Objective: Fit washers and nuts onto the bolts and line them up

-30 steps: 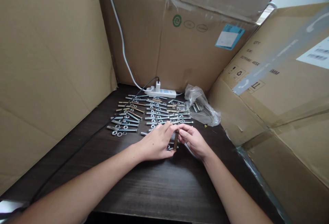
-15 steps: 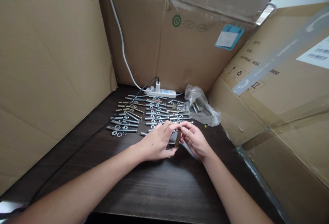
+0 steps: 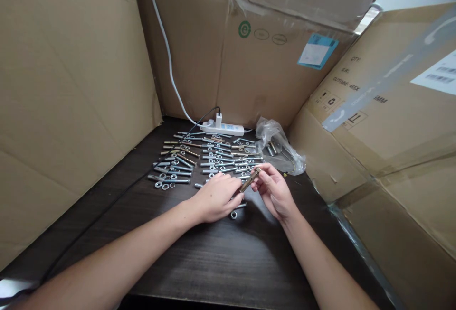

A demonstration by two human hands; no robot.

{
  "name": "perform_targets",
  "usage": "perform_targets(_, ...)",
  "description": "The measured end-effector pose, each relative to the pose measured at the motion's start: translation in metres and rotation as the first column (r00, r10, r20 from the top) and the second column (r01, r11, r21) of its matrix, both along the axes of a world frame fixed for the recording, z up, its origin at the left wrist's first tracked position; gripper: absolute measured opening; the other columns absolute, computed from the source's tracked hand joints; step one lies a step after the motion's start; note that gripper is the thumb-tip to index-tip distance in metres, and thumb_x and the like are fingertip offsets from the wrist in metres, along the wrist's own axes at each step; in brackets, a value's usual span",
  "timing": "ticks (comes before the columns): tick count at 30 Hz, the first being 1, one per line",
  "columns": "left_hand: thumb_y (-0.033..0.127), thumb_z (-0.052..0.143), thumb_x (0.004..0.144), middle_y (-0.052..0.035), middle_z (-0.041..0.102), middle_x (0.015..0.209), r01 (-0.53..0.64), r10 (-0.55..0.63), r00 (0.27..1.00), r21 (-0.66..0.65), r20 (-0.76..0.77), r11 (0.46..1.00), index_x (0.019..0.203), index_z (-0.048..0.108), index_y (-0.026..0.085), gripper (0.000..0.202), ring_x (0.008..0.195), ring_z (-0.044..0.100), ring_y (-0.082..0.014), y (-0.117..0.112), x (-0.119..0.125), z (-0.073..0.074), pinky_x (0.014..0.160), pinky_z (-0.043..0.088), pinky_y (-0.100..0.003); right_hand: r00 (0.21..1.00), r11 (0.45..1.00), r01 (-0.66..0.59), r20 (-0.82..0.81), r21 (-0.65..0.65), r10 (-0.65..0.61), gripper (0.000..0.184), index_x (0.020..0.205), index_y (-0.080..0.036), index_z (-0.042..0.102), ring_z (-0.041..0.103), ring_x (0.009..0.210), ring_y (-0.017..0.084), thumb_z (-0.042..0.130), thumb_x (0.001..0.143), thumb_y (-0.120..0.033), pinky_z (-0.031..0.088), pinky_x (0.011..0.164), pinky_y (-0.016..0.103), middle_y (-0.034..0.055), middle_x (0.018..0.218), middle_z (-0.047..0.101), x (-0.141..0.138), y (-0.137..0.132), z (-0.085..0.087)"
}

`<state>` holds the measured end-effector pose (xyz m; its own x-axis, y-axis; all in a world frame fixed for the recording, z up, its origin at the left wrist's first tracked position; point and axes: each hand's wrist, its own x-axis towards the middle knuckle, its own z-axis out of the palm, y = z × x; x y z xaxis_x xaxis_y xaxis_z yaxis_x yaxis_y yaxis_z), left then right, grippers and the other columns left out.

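Observation:
A brass-coloured expansion bolt [image 3: 250,181] is held at a slant between my two hands, over the near end of the laid-out hardware. My right hand [image 3: 275,191] pinches its upper end with thumb and fingertips. Closed around the lower end is my left hand [image 3: 221,198], its fingertips partly hidden behind the hand. Just below them a silver nut [image 3: 233,215] lies on the table, beside a silver bolt [image 3: 241,205] that is partly covered by my left hand. Beyond my hands, several silver bolts [image 3: 218,164] with washers and nuts lie in rows.
More bolts with loose washers [image 3: 165,186] form a group at the left. A white power strip [image 3: 228,128] and a clear plastic bag [image 3: 281,153] lie at the back. A black cable [image 3: 117,199] crosses the dark table [image 3: 199,262]. Cardboard boxes [image 3: 199,53] surround it.
The bolt has tipped from nearly upright to a slant, its upper end moving right. My left fingers have come down to its lower end, and the nut below is now uncovered.

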<state>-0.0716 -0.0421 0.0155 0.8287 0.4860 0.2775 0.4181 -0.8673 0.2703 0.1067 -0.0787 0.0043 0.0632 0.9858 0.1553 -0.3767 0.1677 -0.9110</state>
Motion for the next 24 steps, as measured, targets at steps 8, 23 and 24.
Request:
perform_targets(8, 0.029, 0.034, 0.095, -0.0024, 0.058, 0.079, -0.013, 0.013, 1.000, -0.001, -0.007, 1.000, 0.084, 0.048, 0.018, 0.021, 0.073, 0.052, -0.0174, 0.0010, 0.0007, -0.0007, 0.068, 0.035, -0.031, 0.997, 0.998, 0.048, 0.062, 0.037, -0.050, 0.017, 0.089, -0.020, 0.061, 0.057, 0.062, 0.010, 0.068, 0.078, -0.031, 0.044, 0.055, 0.022, 0.0000, 0.080, 0.061, -0.0054, -0.0022, 0.0049)
perform_targets(23, 0.027, 0.032, 0.096, -0.0026, 0.058, 0.078, 0.002, -0.002, 1.000, -0.028, -0.005, 1.000, 0.082, 0.047, 0.018, 0.023, 0.072, 0.050, -0.0172, 0.0008, 0.0002, -0.0017, 0.068, 0.036, -0.030, 0.989, 0.997, 0.067, 0.127, 0.031, -0.070, 0.023, 0.089, -0.021, 0.057, 0.058, 0.060, 0.012, 0.069, 0.076, -0.034, 0.044, 0.053, 0.025, 0.0009, 0.083, 0.062, -0.0036, -0.0023, 0.0061)
perform_targets(24, 0.027, 0.032, 0.096, -0.0024, 0.058, 0.078, 0.004, -0.004, 1.000, -0.027, -0.002, 1.000, 0.082, 0.048, 0.018, 0.023, 0.072, 0.050, -0.0173, 0.0009, 0.0003, -0.0020, 0.068, 0.035, -0.030, 0.989, 0.997, 0.062, 0.130, 0.037, -0.066, 0.021, 0.088, -0.021, 0.057, 0.058, 0.060, 0.012, 0.069, 0.076, -0.034, 0.043, 0.053, 0.024, 0.0008, 0.083, 0.062, -0.0035, -0.0022, 0.0058)
